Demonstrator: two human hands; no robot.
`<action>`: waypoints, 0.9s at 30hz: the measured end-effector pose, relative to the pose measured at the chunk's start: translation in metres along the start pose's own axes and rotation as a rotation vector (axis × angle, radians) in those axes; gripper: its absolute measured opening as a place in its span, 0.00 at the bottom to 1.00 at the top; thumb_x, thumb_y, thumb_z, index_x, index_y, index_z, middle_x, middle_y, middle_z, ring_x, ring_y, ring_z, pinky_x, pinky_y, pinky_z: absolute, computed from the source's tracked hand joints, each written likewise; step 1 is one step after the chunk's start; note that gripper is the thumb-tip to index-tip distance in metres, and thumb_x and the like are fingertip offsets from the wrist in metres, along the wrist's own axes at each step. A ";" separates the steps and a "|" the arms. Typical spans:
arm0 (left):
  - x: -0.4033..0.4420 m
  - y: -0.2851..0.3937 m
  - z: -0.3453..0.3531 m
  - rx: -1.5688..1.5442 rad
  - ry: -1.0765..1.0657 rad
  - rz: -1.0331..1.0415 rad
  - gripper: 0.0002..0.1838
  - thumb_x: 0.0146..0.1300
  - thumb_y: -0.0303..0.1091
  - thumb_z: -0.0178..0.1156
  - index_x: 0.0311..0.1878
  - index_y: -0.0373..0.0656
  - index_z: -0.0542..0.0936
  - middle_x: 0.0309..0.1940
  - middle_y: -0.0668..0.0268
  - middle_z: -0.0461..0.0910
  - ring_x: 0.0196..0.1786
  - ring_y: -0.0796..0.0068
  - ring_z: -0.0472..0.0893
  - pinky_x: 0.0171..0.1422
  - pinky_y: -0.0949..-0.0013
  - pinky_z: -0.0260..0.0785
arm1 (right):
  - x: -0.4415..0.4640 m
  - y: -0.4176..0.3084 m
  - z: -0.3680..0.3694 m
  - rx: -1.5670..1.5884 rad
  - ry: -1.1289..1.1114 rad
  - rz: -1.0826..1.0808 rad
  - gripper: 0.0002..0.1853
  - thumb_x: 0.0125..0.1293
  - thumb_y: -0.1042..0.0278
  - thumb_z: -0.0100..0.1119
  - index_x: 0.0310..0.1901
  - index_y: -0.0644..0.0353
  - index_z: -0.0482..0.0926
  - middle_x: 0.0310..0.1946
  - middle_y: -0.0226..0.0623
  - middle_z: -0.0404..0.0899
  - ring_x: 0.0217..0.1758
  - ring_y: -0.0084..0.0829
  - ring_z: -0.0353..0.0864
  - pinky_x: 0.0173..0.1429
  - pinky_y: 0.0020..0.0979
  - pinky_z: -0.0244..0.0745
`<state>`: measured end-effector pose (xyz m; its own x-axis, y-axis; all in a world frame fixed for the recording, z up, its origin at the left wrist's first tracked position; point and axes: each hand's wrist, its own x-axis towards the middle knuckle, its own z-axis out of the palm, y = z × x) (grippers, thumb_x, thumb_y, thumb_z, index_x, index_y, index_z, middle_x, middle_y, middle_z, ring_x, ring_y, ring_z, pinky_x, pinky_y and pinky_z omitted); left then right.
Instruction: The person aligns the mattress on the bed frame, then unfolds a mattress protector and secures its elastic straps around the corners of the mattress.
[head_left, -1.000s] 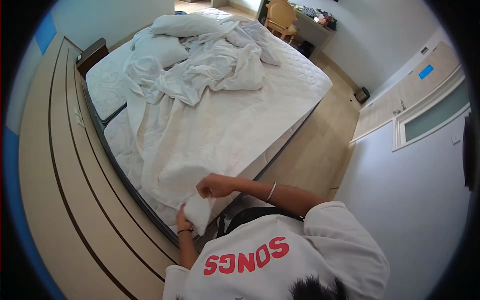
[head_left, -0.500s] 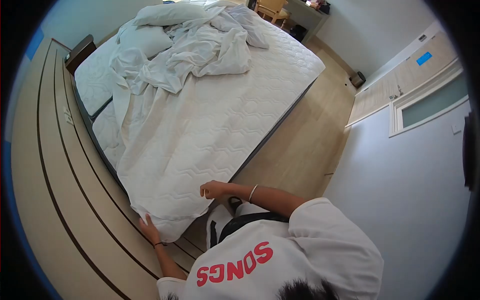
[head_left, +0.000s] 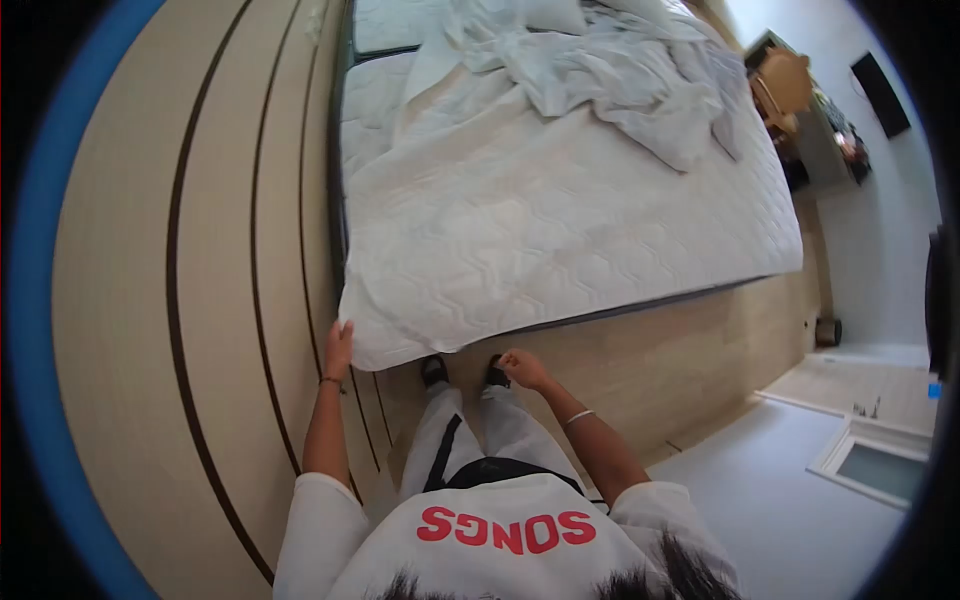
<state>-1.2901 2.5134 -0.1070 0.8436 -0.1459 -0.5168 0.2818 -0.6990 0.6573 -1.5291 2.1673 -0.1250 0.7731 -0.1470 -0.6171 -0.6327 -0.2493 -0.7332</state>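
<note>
A thin white sheet [head_left: 440, 255] lies over the near left part of a quilted white mattress [head_left: 745, 225], whose pattern shows through it. At the near left corner of the bed, my left hand [head_left: 340, 348] has its fingers closed on the sheet's edge, beside the slatted wall. My right hand [head_left: 524, 369] is apart from the bed, in front of its near edge and above one dark shoe [head_left: 496, 374]. Its fingers are curled in, and nothing shows in them.
Crumpled white bedding [head_left: 620, 85] is heaped on the far part of the bed. Wood panelling [head_left: 225, 260] with dark grooves runs close along the left. A chair [head_left: 782, 82] and a desk stand beyond at right, with a small dark bin [head_left: 828, 332] on the wooden floor.
My view has turned, so the bed's near edge runs more across it. My right hand has come off the mattress edge toward me. My left hand stays at the corner.
</note>
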 end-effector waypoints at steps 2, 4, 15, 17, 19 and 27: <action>-0.003 0.013 0.000 0.018 0.128 0.098 0.22 0.70 0.46 0.46 0.54 0.36 0.70 0.44 0.54 0.78 0.47 0.61 0.77 0.49 0.63 0.66 | 0.003 -0.008 0.011 -0.040 0.028 -0.043 0.09 0.57 0.69 0.55 0.38 0.63 0.77 0.26 0.36 0.79 0.29 0.27 0.80 0.35 0.29 0.75; -0.004 0.016 -0.001 0.041 0.236 0.208 0.22 0.70 0.47 0.45 0.53 0.37 0.70 0.43 0.50 0.78 0.46 0.53 0.78 0.48 0.60 0.67 | 0.013 -0.012 0.024 -0.030 0.093 -0.055 0.10 0.57 0.68 0.56 0.40 0.64 0.77 0.29 0.37 0.80 0.30 0.28 0.81 0.38 0.29 0.75; 0.005 -0.038 0.029 0.122 0.258 0.106 0.20 0.69 0.50 0.45 0.47 0.40 0.72 0.35 0.48 0.77 0.38 0.47 0.75 0.40 0.54 0.67 | 0.073 -0.107 0.141 -0.428 -0.150 -0.037 0.41 0.53 0.44 0.63 0.61 0.62 0.60 0.51 0.43 0.74 0.56 0.41 0.72 0.56 0.40 0.66; 0.008 -0.055 0.037 0.086 0.321 0.160 0.21 0.69 0.51 0.46 0.48 0.40 0.72 0.34 0.50 0.77 0.37 0.49 0.76 0.41 0.55 0.67 | 0.070 -0.116 0.166 -0.541 -0.477 -0.032 0.43 0.51 0.47 0.62 0.65 0.59 0.57 0.52 0.42 0.74 0.57 0.44 0.72 0.56 0.48 0.63; -0.001 -0.058 0.039 0.051 0.394 0.205 0.22 0.68 0.51 0.46 0.49 0.41 0.72 0.33 0.52 0.78 0.36 0.52 0.77 0.41 0.57 0.67 | 0.054 -0.127 0.191 -0.622 -0.493 -0.140 0.39 0.52 0.52 0.60 0.64 0.58 0.58 0.52 0.42 0.74 0.58 0.43 0.71 0.55 0.48 0.63; 0.006 -0.063 0.070 -0.188 0.045 -0.013 0.35 0.60 0.57 0.56 0.56 0.34 0.69 0.49 0.54 0.76 0.53 0.62 0.75 0.57 0.65 0.65 | -0.009 -0.093 0.214 -0.805 -0.403 -0.752 0.27 0.52 0.71 0.55 0.57 0.52 0.68 0.43 0.42 0.73 0.51 0.40 0.74 0.51 0.43 0.66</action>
<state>-1.3346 2.5077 -0.1899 0.8576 -0.1037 -0.5038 0.3695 -0.5570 0.7437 -1.4870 2.3967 -0.1124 0.7780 0.5731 -0.2574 0.3003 -0.6991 -0.6489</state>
